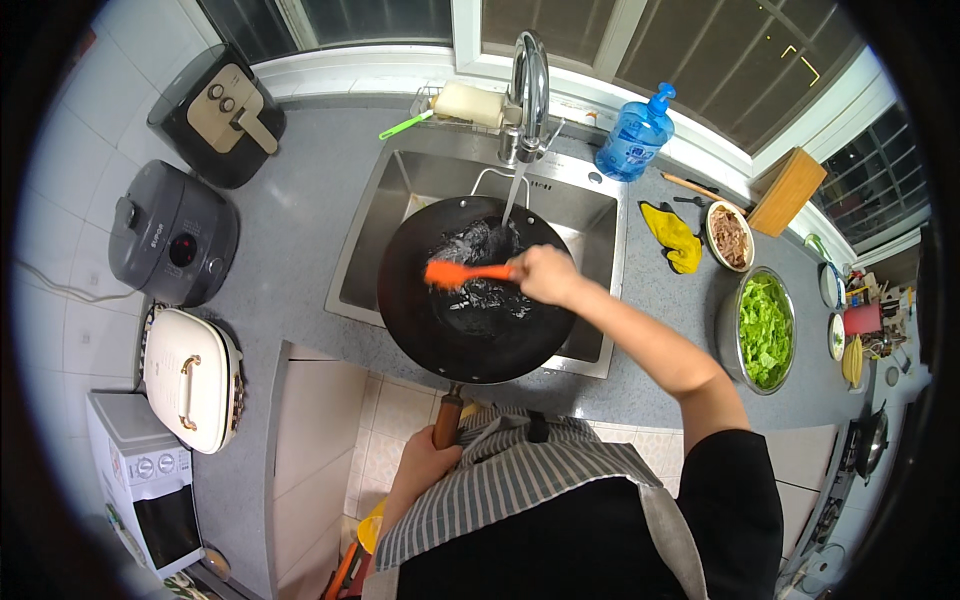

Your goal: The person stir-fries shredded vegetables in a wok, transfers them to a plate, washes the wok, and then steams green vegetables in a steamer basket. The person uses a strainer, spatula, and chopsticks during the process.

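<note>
A black wok (420,330) rests over the stainless steel sink (360,255), and water from the chrome faucet (534,82) runs into it. My left hand (429,459) is closed around the wok's wooden handle (448,418), close to the striped apron. Above the wok's middle, my right hand (549,274) grips an orange brush (457,274) by its handle; the brush head is blurred. Water lies in the wok under the brush. To the right of the sink are a yellow cloth or glove (673,236) and a blue pump bottle (636,139).
An air fryer (217,112), a pressure cooker (172,232) and a cream appliance (184,379) line the left counter. On the right stand a bowl of chopped lettuce (765,330), a bowl of shredded meat (730,236) and a wooden block (789,191). Behind the sink lies a sponge (469,103).
</note>
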Demonstrator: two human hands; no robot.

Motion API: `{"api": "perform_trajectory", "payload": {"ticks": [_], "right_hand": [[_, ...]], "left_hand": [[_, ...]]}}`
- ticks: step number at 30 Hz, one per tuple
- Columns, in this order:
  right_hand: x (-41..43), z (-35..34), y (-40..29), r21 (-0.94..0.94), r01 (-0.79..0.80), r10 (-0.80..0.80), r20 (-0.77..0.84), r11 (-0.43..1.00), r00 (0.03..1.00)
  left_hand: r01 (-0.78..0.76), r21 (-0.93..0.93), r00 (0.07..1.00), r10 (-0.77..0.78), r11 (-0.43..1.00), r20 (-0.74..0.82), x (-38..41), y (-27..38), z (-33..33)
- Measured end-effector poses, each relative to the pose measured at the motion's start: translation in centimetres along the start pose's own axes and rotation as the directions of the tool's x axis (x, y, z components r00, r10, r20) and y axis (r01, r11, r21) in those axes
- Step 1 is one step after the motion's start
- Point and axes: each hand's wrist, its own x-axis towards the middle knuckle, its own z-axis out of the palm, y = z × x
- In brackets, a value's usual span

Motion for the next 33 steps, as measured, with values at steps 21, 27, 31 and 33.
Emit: {"api": "perform_trajectory", "payload": {"ticks": [21, 27, 31, 33], "right_hand": [[-5.5, -2.7, 10.3, -0.212, -0.295, 0.216, -0.330, 0.932, 0.919], [-7.7, -3.6, 8.3, -0.190, -0.303, 0.180, -0.481, 0.934, 0.858], [-8.5, -3.7, 7.2, -0.012, -0.224, 0.158, -0.673, 0.974, 0.723], [-7.6, -1.5, 10.9, -0.163, -0.368, 0.248, -0.489, 0.916, 0.836]], "left_hand": [[0.089, 0.208, 0.876, 0.023, 0.974, -0.482, -0.3, 1.9, -2.9], [0.145, 0.342, 0.833, 0.072, 0.928, -0.549, -1.7, 3.2, -2.4], [0.205, 0.376, 0.824, 0.047, 0.904, -0.564, -2.5, 4.4, -1.5], [0.215, 0.380, 0.827, 0.039, 0.900, -0.560, -2.6, 4.5, -1.3]]}}
